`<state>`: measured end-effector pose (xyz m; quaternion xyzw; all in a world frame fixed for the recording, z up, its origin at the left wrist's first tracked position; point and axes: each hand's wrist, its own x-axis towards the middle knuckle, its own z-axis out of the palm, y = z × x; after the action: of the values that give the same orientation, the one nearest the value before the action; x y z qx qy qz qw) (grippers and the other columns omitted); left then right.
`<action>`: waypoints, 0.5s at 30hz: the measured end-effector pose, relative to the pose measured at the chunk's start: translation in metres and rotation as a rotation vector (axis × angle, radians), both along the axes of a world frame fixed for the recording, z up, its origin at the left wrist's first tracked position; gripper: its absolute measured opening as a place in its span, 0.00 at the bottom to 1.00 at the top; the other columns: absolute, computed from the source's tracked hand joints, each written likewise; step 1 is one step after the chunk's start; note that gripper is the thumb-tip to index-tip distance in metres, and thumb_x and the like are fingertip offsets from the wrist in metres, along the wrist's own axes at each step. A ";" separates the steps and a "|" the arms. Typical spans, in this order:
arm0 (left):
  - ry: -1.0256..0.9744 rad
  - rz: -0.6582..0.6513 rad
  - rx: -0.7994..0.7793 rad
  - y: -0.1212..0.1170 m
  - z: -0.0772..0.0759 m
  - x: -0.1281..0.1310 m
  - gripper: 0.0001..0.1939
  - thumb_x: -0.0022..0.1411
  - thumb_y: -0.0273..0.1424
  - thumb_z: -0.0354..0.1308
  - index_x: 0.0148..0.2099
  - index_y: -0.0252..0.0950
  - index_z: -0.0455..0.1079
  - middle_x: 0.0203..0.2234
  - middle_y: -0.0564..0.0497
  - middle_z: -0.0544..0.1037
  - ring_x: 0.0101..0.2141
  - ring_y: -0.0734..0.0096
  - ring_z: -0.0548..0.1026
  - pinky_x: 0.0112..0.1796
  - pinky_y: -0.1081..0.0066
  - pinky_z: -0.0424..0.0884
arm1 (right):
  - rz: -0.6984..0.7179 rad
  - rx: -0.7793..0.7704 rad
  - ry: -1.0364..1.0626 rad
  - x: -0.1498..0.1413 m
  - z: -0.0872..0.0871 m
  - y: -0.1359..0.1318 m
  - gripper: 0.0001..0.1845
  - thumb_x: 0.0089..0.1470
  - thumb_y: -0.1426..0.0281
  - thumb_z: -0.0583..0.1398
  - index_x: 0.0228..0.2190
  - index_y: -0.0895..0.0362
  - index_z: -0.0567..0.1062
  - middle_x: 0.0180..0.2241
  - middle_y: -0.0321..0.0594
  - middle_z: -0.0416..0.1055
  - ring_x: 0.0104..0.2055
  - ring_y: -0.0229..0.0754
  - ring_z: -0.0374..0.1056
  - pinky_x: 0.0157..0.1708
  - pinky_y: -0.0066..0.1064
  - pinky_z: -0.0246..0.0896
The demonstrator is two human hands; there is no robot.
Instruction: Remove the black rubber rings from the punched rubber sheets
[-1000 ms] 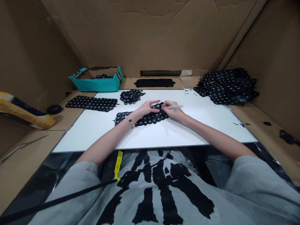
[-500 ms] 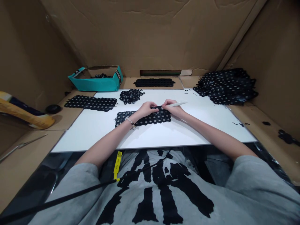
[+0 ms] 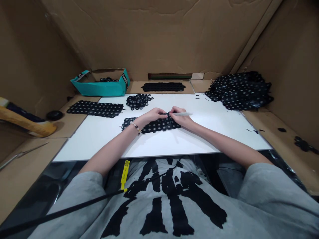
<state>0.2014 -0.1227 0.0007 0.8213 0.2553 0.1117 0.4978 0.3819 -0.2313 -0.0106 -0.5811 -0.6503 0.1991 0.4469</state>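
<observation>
The item under the hands is a black, flexible-looking rectangular sheet with rows of pale round spots (image 3: 159,125), at the centre of the frame on a glossy white flat board (image 3: 99,146). Its long axis runs roughly left to right, close to parallel with the board's near edge. The left hand (image 3: 152,115) lies over the upper middle of the sheet, and its wrist crosses the left part. Thumb and fingers are bent towards each other at the upper edge; whether they pinch the edge or only rest on it cannot be told. The right hand (image 3: 184,120) is closed round a slim pale pen-shaped tool (image 3: 183,114), the blunt end of which points to the right of the frame. The working tip is hidden at the fingers.

The fingertips of both hands nearly meet at the sheet's upper edge, right of its middle. From that point most of the sheet extends to the left and towards the lower side of the frame. The right hand is judged nearer the right short end; the left is nearer the sheet's middle and left end. Just above the sheet, left of centre, is a pile of small black rings (image 3: 138,102). A larger heap of black spotted sheets (image 3: 240,91) is at upper right, well apart from both hands
</observation>
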 end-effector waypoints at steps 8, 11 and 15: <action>-0.025 0.009 0.171 0.001 -0.004 0.002 0.20 0.47 0.44 0.69 0.35 0.34 0.72 0.31 0.52 0.76 0.36 0.64 0.72 0.41 0.65 0.66 | 0.054 -0.113 0.278 0.012 -0.001 0.008 0.08 0.45 0.63 0.61 0.23 0.55 0.71 0.25 0.34 0.71 0.31 0.40 0.64 0.34 0.32 0.57; -0.039 0.029 0.166 0.001 -0.009 0.005 0.21 0.47 0.42 0.70 0.39 0.34 0.73 0.35 0.50 0.78 0.39 0.61 0.75 0.44 0.64 0.67 | 0.099 -0.173 0.294 0.017 0.000 0.008 0.08 0.42 0.65 0.62 0.21 0.55 0.71 0.23 0.33 0.69 0.29 0.39 0.62 0.32 0.31 0.54; -0.038 0.071 0.118 -0.001 -0.008 0.005 0.29 0.47 0.36 0.71 0.51 0.33 0.73 0.42 0.46 0.80 0.41 0.61 0.77 0.47 0.64 0.69 | 0.101 -0.183 0.250 0.017 0.000 0.006 0.08 0.43 0.65 0.63 0.21 0.56 0.72 0.22 0.33 0.68 0.29 0.38 0.61 0.31 0.31 0.52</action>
<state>0.2066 -0.1238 -0.0068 0.8374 0.2678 0.1598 0.4489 0.3990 -0.2254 -0.0104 -0.5569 -0.5971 0.3505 0.4588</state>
